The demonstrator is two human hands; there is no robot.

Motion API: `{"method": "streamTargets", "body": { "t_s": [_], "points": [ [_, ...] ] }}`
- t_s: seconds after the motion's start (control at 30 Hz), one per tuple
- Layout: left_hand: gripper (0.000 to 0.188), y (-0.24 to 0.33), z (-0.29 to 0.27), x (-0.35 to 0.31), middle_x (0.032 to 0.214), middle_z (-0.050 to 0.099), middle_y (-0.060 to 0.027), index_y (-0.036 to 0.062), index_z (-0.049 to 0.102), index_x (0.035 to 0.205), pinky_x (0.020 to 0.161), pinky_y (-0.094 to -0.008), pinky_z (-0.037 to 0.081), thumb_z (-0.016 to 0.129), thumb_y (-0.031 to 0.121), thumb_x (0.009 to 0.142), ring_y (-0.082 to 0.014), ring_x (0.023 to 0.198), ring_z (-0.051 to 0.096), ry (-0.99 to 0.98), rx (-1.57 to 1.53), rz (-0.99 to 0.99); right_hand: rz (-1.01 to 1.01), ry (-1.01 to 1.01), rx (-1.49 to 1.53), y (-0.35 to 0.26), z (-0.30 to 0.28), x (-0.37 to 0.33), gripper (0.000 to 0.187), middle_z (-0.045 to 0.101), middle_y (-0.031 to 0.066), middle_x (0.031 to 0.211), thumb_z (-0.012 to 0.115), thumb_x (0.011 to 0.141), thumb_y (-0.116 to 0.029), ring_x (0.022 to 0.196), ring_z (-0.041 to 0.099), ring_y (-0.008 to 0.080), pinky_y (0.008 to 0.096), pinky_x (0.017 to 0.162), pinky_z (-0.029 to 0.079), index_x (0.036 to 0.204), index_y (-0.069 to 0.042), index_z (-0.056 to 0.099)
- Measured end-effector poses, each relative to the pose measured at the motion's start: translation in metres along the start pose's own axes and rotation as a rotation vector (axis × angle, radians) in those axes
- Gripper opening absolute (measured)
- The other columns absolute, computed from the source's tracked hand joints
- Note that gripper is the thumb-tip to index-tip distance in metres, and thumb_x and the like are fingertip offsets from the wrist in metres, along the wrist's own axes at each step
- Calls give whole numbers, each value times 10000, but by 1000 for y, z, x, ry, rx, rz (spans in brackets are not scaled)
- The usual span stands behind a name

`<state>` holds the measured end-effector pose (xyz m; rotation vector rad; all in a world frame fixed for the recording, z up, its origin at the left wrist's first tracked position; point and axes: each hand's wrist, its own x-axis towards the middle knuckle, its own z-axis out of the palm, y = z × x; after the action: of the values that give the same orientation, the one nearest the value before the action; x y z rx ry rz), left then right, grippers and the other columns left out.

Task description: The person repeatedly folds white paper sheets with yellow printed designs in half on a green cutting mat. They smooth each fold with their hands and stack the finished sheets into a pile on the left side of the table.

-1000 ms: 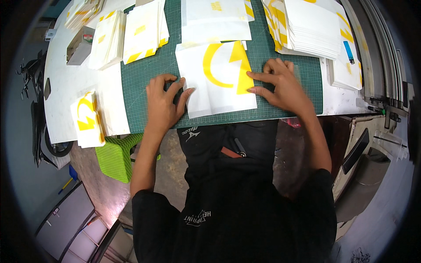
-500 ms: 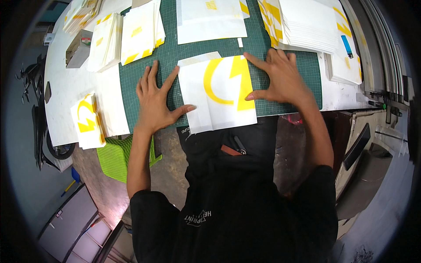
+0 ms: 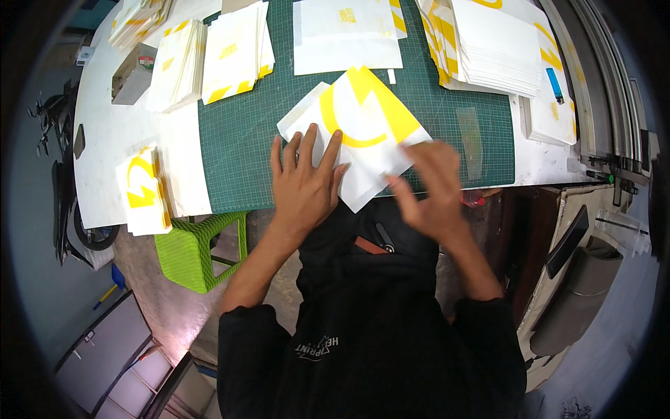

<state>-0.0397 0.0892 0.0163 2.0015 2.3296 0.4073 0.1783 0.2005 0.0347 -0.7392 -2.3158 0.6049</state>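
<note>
A white paper sheet with a bold yellow print (image 3: 392, 115), perhaps folded, lies turned cornerwise on the green cutting mat (image 3: 244, 150). One of its corners hangs over the mat's near edge. My left hand (image 3: 305, 181) rests flat on the sheet's left part, fingers stretched out. At the lower right edge of the sheet is my right hand (image 3: 436, 185), slightly blurred, its thumb and fingers apart. Whether the right fingertips touch the paper, I cannot tell. Just beyond, a larger white sheet (image 3: 345, 49) lies on the mat.
Printed paper stacks (image 3: 234, 52) stand at the back left, and a thick white stack (image 3: 495, 52) at the back right. A smaller bundle (image 3: 143, 192) sits at the table's left edge. A blue lighter (image 3: 553, 85) lies on the right stack; a green stool (image 3: 185, 258) stands below.
The sheet has turned from nearly square-on to cornerwise. My left hand has moved from the sheet's left edge onto it; my right hand has come down toward its lower right edge.
</note>
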Motion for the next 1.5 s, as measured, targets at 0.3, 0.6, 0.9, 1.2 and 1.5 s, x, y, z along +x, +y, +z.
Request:
{"method": "streamTargets", "body": {
  "t_s": [0.3, 0.6, 0.9, 1.2, 1.5],
  "points": [
    [588, -14, -8, 16, 1722, 208, -289, 229, 453, 1620, 1278, -643, 103, 468, 468, 1082, -522, 1594, 146, -194, -55, 203, -79, -430, -281, -1, 27, -28, 692, 451, 89, 1651, 609, 1001, -540, 1575, 313, 336, 778, 1204, 143, 1510, -74, 548],
    [623, -8, -11, 16, 1732, 176, -284, 259, 416, 1639, 1263, -690, 33, 419, 533, 1079, -505, 1609, 101, -197, 64, 208, 30, -342, -508, 61, -19, -20, 715, 339, 129, 1714, 560, 1017, -590, 1611, 229, 372, 810, 1192, 22, 1584, -161, 487],
    [688, 11, -2, 28, 1734, 271, -178, 234, 424, 1635, 1234, -737, 67, 491, 573, 1041, -442, 1604, 207, -210, -25, 315, 282, 185, -198, 47, -28, -20, 421, 699, 139, 1123, 841, 888, -204, 1009, 646, 276, 475, 897, 457, 1236, -7, 710],
    [709, 15, -3, 29, 1729, 261, -217, 196, 424, 1632, 1240, -725, 63, 494, 575, 1038, -478, 1595, 207, -235, -37, 315, 630, 216, 738, 27, -8, -6, 391, 755, 107, 951, 851, 889, -193, 659, 620, 94, 265, 544, 464, 1150, 73, 731],
    [708, 13, 2, 28, 1726, 269, -216, 196, 439, 1623, 1251, -710, 51, 497, 582, 1032, -462, 1600, 210, -216, -4, 314, 773, 209, 680, 27, 8, -5, 211, 670, -2, 680, 770, 992, -147, 584, 513, 14, 220, 512, 344, 923, 52, 756]
  ]
}}
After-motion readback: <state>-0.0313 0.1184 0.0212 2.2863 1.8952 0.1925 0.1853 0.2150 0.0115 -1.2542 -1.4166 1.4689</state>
